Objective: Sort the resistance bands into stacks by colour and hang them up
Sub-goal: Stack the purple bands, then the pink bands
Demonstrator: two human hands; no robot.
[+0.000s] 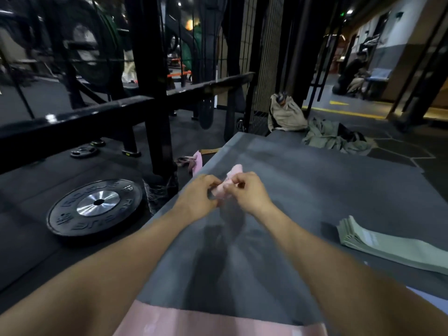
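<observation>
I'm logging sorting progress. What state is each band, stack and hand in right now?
Pink band: bunched, held up between both hands.
Left hand: fingers curled, pinching the pink band.
Right hand: fingers curled, pinching the pink band.
Green stack: flat, neatly piled on the mat.
Pink stack: flat at the mat's near edge.

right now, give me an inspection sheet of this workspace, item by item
surface: grey mat on a raised platform, bare in the middle
job's things: pink band held up between both hands; stack of green bands lying flat on the mat to the right; pink bands at the near edge; more pink bands hanging off the far left edge
clutter: weight plate flat on the floor to the left; small plates beyond it
grip: left hand and right hand both pinch the pink band
cables: nothing seen
surroundings: black rack, beige bag, crumpled clothing, a person far right
</observation>
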